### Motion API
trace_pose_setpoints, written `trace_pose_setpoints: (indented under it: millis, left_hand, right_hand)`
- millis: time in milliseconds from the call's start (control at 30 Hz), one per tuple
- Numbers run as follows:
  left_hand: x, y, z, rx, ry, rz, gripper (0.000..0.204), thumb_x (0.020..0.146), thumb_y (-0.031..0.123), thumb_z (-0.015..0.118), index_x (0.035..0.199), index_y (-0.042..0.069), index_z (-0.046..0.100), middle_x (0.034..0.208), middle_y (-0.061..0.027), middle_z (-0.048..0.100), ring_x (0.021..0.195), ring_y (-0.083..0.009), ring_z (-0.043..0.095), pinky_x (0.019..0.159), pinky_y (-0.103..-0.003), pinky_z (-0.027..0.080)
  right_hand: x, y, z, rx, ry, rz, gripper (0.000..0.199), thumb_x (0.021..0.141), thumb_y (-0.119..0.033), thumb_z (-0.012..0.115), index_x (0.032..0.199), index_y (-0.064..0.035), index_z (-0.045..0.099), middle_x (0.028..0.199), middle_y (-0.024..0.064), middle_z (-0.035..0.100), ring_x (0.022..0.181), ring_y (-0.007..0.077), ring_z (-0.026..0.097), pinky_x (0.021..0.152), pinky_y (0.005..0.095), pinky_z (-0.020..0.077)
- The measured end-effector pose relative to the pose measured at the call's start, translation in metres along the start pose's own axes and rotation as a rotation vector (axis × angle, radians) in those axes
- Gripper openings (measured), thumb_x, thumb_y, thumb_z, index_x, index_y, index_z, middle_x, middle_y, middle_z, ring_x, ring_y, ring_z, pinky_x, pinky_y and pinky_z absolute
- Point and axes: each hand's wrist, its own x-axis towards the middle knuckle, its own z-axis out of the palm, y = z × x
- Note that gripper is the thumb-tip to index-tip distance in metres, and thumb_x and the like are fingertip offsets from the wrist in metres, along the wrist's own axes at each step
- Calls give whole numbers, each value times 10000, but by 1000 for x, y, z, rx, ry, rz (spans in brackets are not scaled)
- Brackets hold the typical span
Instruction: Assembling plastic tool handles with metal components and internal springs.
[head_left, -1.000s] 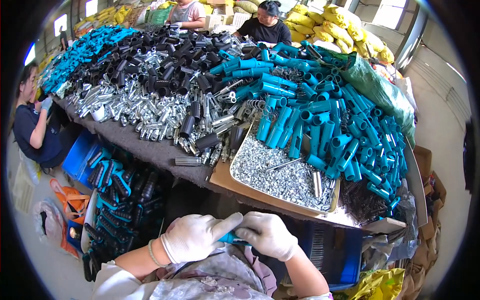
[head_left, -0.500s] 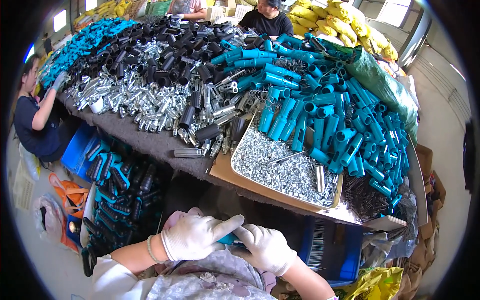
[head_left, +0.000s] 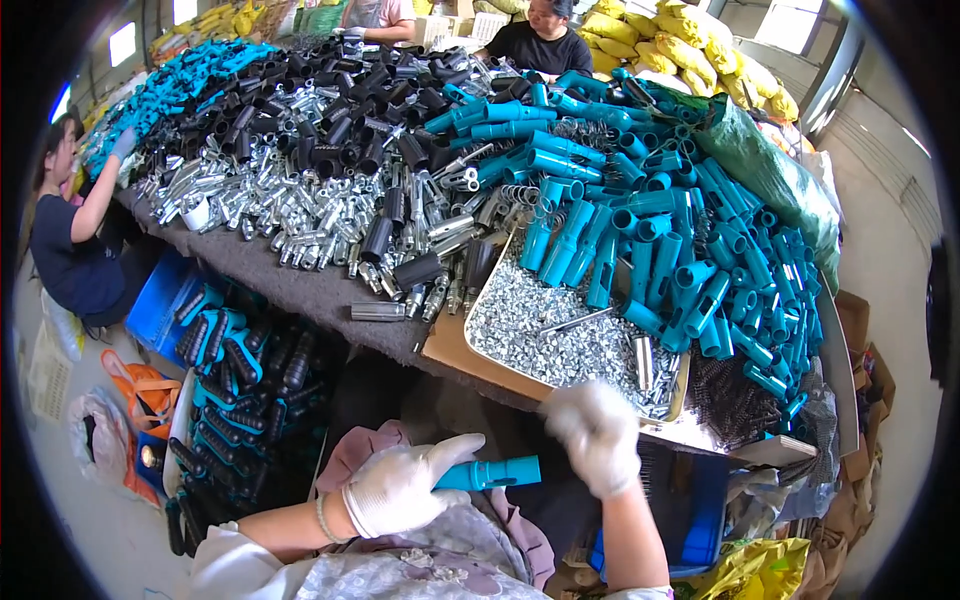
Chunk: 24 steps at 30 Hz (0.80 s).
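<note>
Teal plastic tube (head_left: 490, 472), a short hollow handle sleeve, lies level in the left hand (head_left: 400, 490), just below the tray of small metal screws (head_left: 560, 340). That gloved hand is closed around the tube's left end, leaving the right end free. The right hand (head_left: 598, 435), also gloved, is blurred and raised just right of the tube, near the tray's lower edge; whether its fingers are spread or curled cannot be told. The tube looks light, rigid and smooth, likely slippery in gloves, so a firm wrap around its middle should suit best. Above the tray, heaps of teal tubes (head_left: 690, 260), black sleeves (head_left: 330, 110) and silvery metal fittings (head_left: 300, 215) cover the bench (head_left: 270, 285).
</note>
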Motion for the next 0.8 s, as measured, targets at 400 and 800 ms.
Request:
trace_pose_setpoints:
  millis: [400, 800]
  left_hand:
    - [-1, 5, -2, -125, 115, 31, 436, 798, 181, 778, 1201, 107, 629, 1105, -107, 675, 958, -289, 687, 807, -329, 555]
    - [3, -22, 11, -806, 377, -197, 444, 854, 93, 731, 1258, -25, 591, 1051, -125, 700, 819, -187, 689, 759, -304, 550]
  right_hand:
    - [30, 33, 7, -290, 350, 279, 113, 774, -106, 739, 811, -24, 671, 760, 156, 653, 726, 322, 643, 671, 385, 495]
    - [-2, -63, 74, 342, 119, 400, 208, 688, -83, 867, 757, -14, 683, 715, 65, 691, 634, 124, 634, 623, 275, 520]
